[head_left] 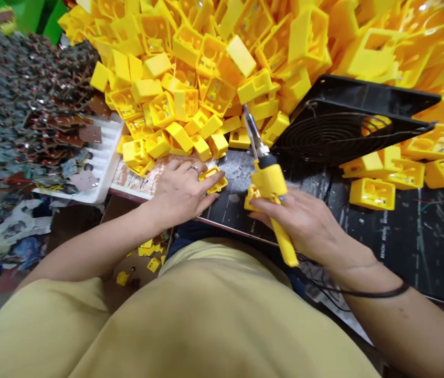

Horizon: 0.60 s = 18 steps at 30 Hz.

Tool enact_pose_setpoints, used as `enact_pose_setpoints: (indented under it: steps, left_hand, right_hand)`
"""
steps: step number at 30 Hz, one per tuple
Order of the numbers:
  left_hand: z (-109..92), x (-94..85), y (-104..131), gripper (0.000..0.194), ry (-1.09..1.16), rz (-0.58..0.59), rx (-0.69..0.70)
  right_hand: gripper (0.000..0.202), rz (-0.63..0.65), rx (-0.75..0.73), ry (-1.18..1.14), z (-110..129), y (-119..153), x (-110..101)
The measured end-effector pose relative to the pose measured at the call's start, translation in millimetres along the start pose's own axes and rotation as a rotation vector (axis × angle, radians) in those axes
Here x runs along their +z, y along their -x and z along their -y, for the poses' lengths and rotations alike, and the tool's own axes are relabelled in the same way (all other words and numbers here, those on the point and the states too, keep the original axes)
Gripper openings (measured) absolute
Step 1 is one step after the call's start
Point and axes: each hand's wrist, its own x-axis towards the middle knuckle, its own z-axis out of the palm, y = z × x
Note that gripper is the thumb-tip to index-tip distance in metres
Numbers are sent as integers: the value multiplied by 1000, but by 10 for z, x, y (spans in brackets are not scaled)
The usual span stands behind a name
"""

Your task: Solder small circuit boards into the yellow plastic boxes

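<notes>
Your left hand (182, 188) has thumb and forefinger on a case (219, 186) at its 3 o'clock; whether they pinch it, I cannot tell. Your right hand (304, 215) curls its fingers around an iron (272, 181), tip toward 11. The yellow pile (190, 89) lies at 12, the fan (332, 131) at 2, boards (37, 100) at 10.

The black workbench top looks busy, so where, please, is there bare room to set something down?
The black workbench top is mostly bare at right, between the right hand and the foremost yellow plastic housing. A smaller patch lies between that hand and the left hand. Behind is crowded with heaped yellow plastic housings and a square black fan.
</notes>
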Motion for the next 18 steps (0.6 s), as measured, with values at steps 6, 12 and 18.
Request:
enact_pose_setpoints:
  steps: [6, 12, 18]
  left_hand:
    - [-165, 88, 34, 57, 80, 58, -8]
    - [-257, 41, -79, 47, 125, -32, 41]
    - [-193, -59, -896, 35, 160, -90, -112]
  right_hand:
    - [36, 95, 73, -199, 23, 299, -186]
    - [40, -145, 137, 143, 164, 218, 40]
    - [43, -186, 155, 21, 180, 286, 108]
